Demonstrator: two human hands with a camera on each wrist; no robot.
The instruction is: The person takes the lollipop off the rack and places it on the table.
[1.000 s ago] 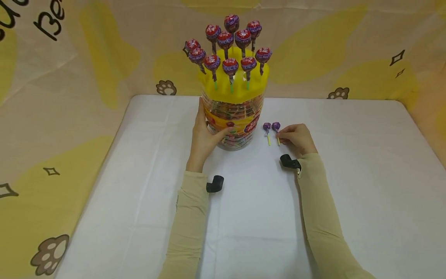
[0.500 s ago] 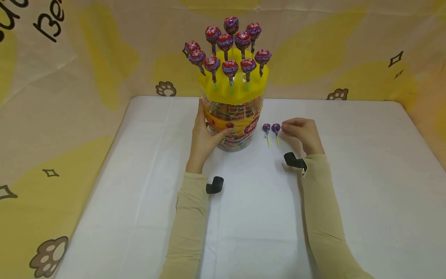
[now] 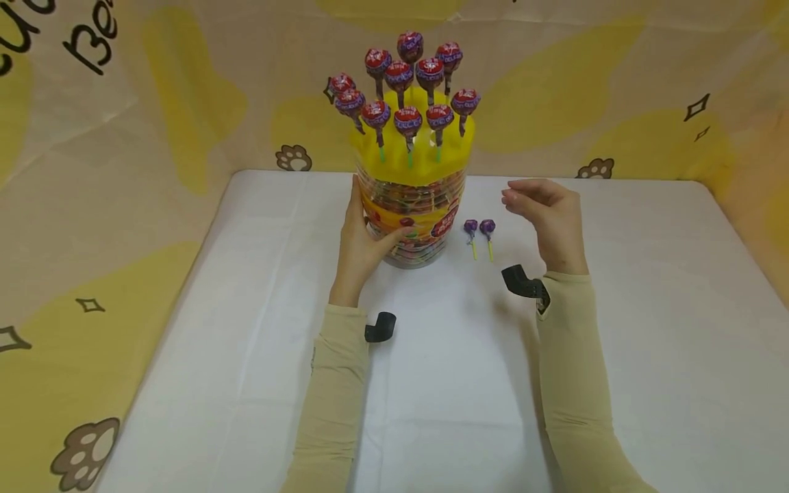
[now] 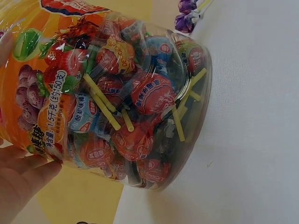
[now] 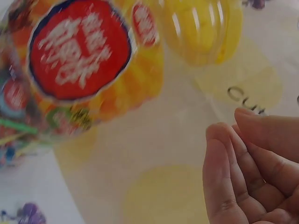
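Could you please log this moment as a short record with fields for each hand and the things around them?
left hand: holds the side of the lollipop jar
right hand: raised above the table, empty, fingers loosely curled
loose lollipops: two, purple, lying on the table right of the jar
jar lid: yellow, with lollipops standing in it

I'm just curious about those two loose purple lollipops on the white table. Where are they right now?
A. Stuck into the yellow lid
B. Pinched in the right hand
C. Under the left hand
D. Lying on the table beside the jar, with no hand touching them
D. The two purple lollipops lie on the table right of the jar; the right hand hovers above them, empty, while the left hand holds the jar.
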